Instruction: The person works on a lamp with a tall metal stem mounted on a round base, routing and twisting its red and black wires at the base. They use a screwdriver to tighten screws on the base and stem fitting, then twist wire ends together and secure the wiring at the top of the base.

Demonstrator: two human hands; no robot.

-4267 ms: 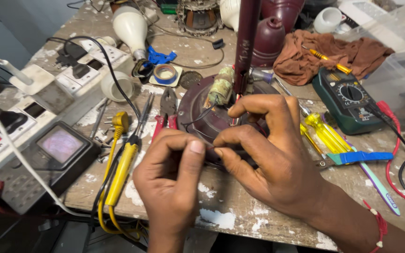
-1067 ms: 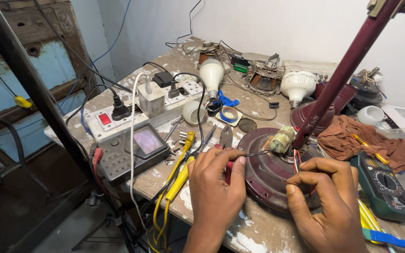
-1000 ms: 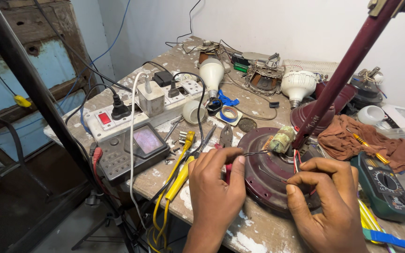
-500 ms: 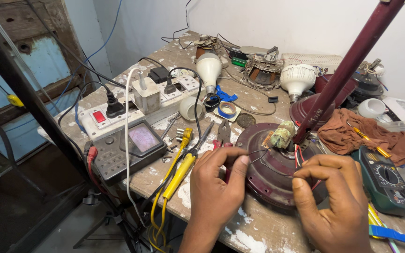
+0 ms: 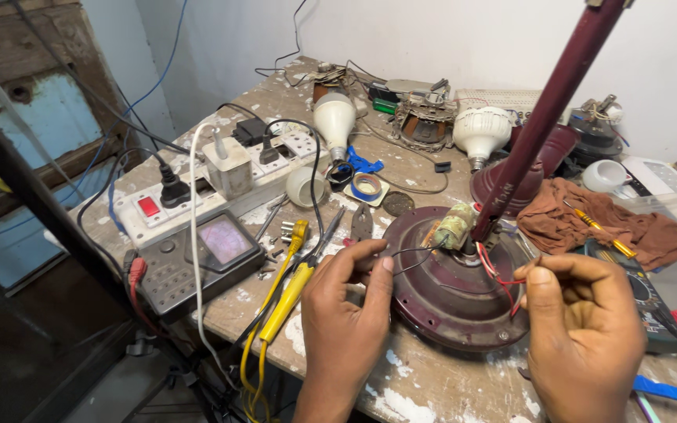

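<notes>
Ceiling fan motor, a dark maroon disc, flat on the paint-flecked workbench with a maroon downrod rising at a slant from its hub and a small pale capacitor lying beside the rod's foot. Left hand at the motor's left rim, thumb and forefinger pressed together on a thin black wire running toward the hub. Right hand at the motor's right rim, fingers curled, thumb and forefinger pinching a thin red wire coming off the hub. Left of the motor: red-handled pliers, yellow test probes, a grey meter with a pale screen, and a white power strip with plugs in it. Behind the motor: a roll of tape and two white bulbs. Right of the motor: a brown rag with a yellow screwdriver on it, and a dark multimeter, partly hidden behind the right hand.
</notes>
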